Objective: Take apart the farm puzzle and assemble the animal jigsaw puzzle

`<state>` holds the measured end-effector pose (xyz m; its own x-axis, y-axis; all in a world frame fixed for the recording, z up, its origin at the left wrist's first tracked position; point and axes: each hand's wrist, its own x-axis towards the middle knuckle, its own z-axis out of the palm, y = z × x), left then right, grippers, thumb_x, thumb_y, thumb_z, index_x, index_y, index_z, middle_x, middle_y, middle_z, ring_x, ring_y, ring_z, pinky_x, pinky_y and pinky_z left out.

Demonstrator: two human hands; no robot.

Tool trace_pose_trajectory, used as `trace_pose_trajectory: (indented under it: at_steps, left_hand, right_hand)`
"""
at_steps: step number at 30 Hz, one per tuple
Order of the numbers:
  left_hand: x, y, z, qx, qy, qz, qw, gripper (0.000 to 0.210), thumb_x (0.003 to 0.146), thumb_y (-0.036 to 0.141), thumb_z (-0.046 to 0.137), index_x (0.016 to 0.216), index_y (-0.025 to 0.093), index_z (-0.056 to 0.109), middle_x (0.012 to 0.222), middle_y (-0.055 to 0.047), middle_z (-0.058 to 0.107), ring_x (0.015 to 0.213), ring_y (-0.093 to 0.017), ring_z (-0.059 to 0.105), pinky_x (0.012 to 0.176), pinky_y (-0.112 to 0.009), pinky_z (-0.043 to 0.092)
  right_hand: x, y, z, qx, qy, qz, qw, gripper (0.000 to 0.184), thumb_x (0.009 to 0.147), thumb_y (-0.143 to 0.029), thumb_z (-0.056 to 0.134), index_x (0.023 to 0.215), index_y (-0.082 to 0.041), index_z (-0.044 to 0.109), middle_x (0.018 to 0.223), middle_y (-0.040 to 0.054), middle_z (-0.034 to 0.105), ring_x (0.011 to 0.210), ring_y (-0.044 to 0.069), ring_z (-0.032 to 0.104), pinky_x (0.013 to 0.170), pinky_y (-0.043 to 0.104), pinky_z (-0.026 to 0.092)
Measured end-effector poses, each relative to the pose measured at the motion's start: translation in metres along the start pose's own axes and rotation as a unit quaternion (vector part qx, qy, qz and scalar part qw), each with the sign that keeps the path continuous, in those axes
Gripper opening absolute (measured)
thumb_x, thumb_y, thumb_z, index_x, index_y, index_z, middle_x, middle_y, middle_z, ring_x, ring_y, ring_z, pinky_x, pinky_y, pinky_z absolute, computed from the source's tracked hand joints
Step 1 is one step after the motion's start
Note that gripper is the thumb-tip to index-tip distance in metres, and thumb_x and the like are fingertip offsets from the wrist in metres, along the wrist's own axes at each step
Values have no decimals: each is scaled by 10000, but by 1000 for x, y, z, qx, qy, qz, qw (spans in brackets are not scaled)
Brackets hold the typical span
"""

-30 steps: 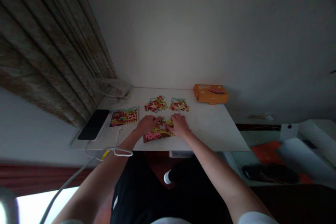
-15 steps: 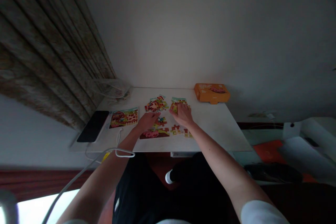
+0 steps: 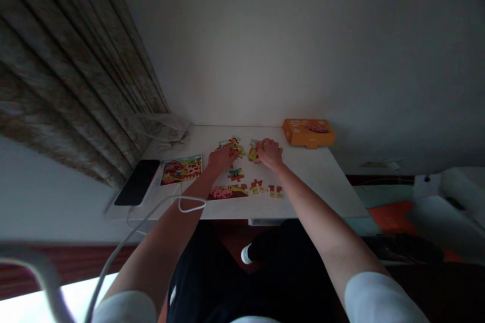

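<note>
Jigsaw puzzle pieces lie in two loose piles toward the back of the white table. My left hand (image 3: 223,157) rests over the left pile of pieces (image 3: 235,147); its fingertips are hidden, so its grip does not show. Fingers spread, my right hand (image 3: 270,153) lies on the right pile of pieces (image 3: 252,153) and covers part of it. Nearer to me is a joined strip of pieces with a pink pig (image 3: 223,192). A small cluster of pieces (image 3: 236,174) sits above the strip, and fence pieces (image 3: 276,192) lie to its right.
A farm picture card (image 3: 182,169) and a black phone (image 3: 137,182) are on the left side. An orange box (image 3: 309,133) stands at the back right. A clear plastic bag (image 3: 170,128) sits by the curtain. A white cable (image 3: 151,218) crosses above my left forearm.
My left hand has moved forward from beside the small cluster onto the left pile. My right hand has shifted slightly forward and right, its fingers now spread.
</note>
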<state>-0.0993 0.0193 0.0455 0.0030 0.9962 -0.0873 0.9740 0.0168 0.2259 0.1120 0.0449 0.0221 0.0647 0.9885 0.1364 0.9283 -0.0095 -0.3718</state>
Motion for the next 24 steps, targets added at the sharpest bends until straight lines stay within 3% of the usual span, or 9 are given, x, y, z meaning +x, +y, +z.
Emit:
trace_pose_trajectory:
  at_steps: [6, 12, 16, 20, 24]
  left_hand:
    - [19, -4, -4, 12, -54, 20, 998, 438, 1021, 421, 358, 1308, 229, 627, 1368, -151, 649, 1196, -326, 669, 946, -413, 521]
    - [18, -15, -3, 0, -73, 60, 996, 302, 928, 241, 484, 1178, 230, 654, 1292, -109, 662, 1123, -276, 681, 882, -350, 511]
    - [14, -18, -1, -16, -52, 108, 993, 217, 843, 195, 583, 1045, 224, 657, 1217, -79, 659, 1051, -237, 671, 837, -317, 499]
    - [15, -22, 0, -32, -37, 140, 989, 251, 780, 157, 634, 1019, 225, 661, 1228, -71, 625, 1004, -220, 660, 802, -308, 496]
    - [19, -28, 2, -28, -56, 138, 989, 211, 812, 272, 696, 1019, 237, 669, 1145, -59, 666, 989, -225, 660, 795, -299, 488]
  right_hand:
    - [2, 13, -1, -3, -24, -40, 999, 291, 1049, -367, 392, 1197, -198, 576, 1288, 175, 613, 1219, 341, 531, 949, 468, 435]
    - [16, 14, 18, 64, -6, -49, 997, 258, 940, -183, 438, 1164, -216, 562, 1227, 138, 635, 1172, 309, 546, 925, 428, 456]
    - [17, 13, 29, 66, 4, -93, 993, 347, 905, -164, 503, 1241, -217, 568, 1308, 147, 617, 1233, 307, 528, 992, 456, 448]
    - [5, 23, 27, 54, 51, -116, 990, 343, 955, -248, 518, 1291, -205, 571, 1418, 180, 563, 1348, 337, 461, 1109, 570, 357]
    - [-24, 38, 19, 56, 81, -128, 987, 329, 1003, -367, 502, 1279, -213, 594, 1416, 191, 564, 1362, 357, 450, 1115, 622, 337]
